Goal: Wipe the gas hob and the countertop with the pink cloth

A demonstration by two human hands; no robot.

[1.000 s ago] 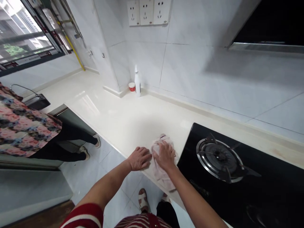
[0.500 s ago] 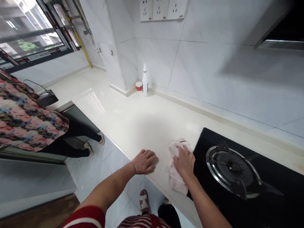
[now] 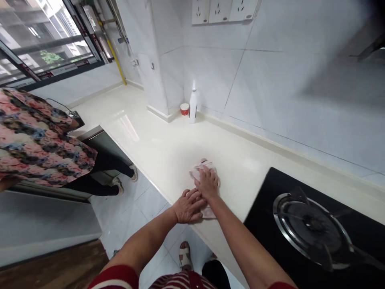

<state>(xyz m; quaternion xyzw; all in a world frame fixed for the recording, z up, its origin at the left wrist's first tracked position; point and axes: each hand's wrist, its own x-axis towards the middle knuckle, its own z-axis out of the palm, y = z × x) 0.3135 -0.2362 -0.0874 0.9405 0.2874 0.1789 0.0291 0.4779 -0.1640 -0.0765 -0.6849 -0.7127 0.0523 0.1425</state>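
A pale pink cloth [image 3: 214, 167] lies bunched on the cream countertop [image 3: 162, 160]. My right hand [image 3: 208, 182] presses down on it, fingers curved over the fabric. Close beside it, my left hand [image 3: 188, 206] rests on the counter near the front edge with its fingers spread. Its fingertips meet the lower part of the cloth and my right wrist; whether they press on the fabric I cannot tell.
On the right is a black gas stove [image 3: 261, 212] with a round burner [image 3: 311, 224]. A white spray bottle [image 3: 193, 104] and a red cup [image 3: 184, 109] stand in the back corner. At left, a person in a floral top [image 3: 39, 140] stands by the counter.
My right hand has slid the cloth leftward, away from the stove and up against my left hand. The view has shifted slightly, and the other person's hand now shows by the dark object.
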